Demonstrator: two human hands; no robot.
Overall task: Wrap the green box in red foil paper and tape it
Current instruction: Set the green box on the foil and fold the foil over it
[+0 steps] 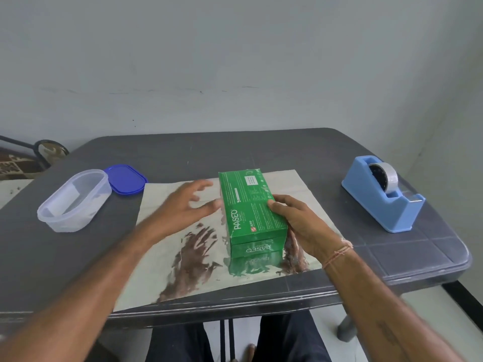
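Observation:
A green box (249, 210) marked PASEO lies lengthwise on a shiny silver-looking sheet of foil paper (167, 246) spread flat on the dark table; no red side of the sheet shows. My right hand (295, 220) grips the box's right side, thumb on its top face. My left hand (188, 202) hovers just left of the box with fingers spread and slightly blurred, holding nothing. A blue tape dispenser (384, 194) with a clear tape roll stands at the right of the table.
A clear plastic tub (73, 202) and its blue lid (125, 178) sit at the left of the dark table (183, 150). The foil sheet's near edge reaches the table's front edge. A grey wall rises behind.

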